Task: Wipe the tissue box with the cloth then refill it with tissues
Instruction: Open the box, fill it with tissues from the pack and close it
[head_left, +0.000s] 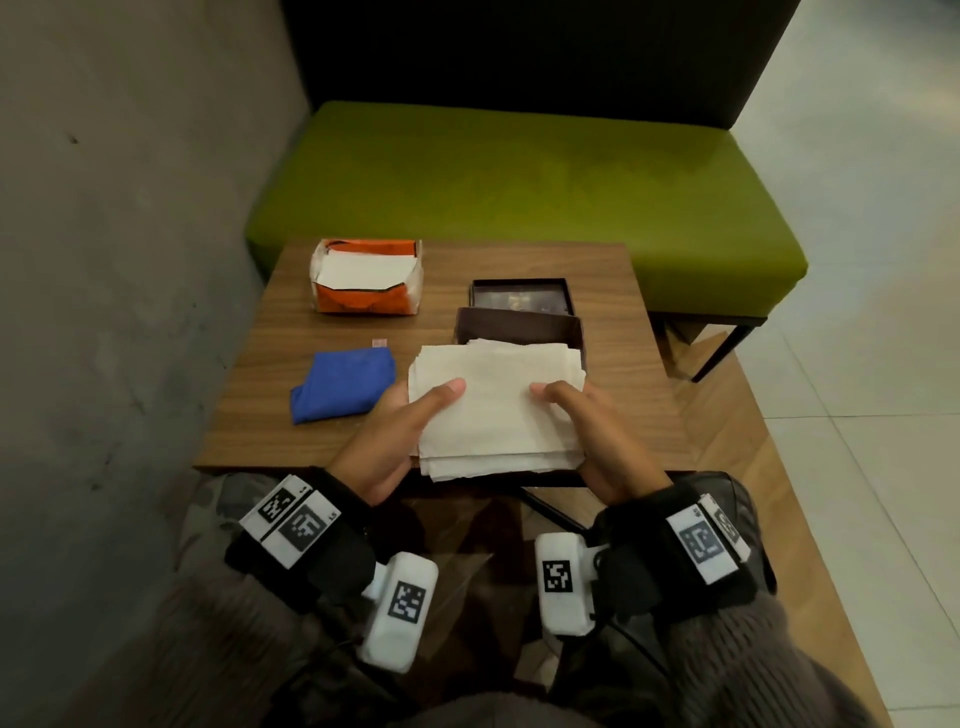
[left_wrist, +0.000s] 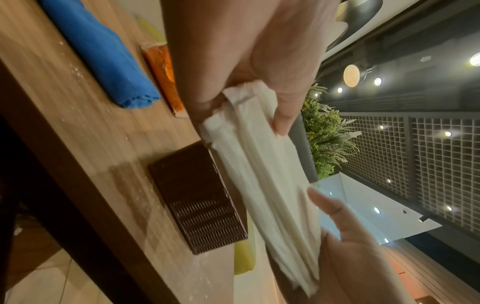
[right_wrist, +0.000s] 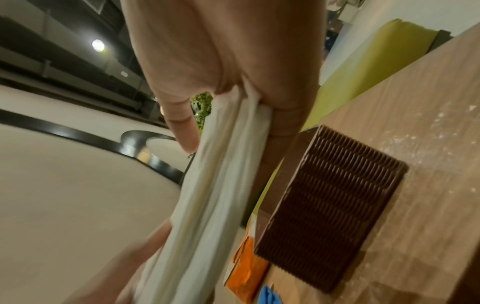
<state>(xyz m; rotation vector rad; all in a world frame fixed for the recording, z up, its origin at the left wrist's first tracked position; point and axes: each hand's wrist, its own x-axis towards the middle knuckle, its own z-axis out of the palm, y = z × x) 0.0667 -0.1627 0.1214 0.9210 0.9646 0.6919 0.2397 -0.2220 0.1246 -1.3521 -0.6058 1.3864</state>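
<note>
A thick stack of white tissues (head_left: 496, 405) is held flat above the near half of the wooden table (head_left: 613, 291). My left hand (head_left: 400, 431) grips its left edge, thumb on top. My right hand (head_left: 587, 431) grips its right edge the same way. Both wrist views show the stack edge-on: the tissues (left_wrist: 262, 176) in the left hand's pinch, the tissues (right_wrist: 207, 185) in the right hand's. The dark brown tissue box (head_left: 519, 327) stands open just beyond the stack, and its lid (head_left: 522, 297) lies behind it. The folded blue cloth (head_left: 340, 382) lies left of the stack.
An orange and white tissue pack (head_left: 366, 276), torn open, sits at the table's far left. A green bench (head_left: 519, 176) runs behind the table. A grey wall (head_left: 130, 234) closes the left side. Tiled floor (head_left: 857, 312) lies to the right.
</note>
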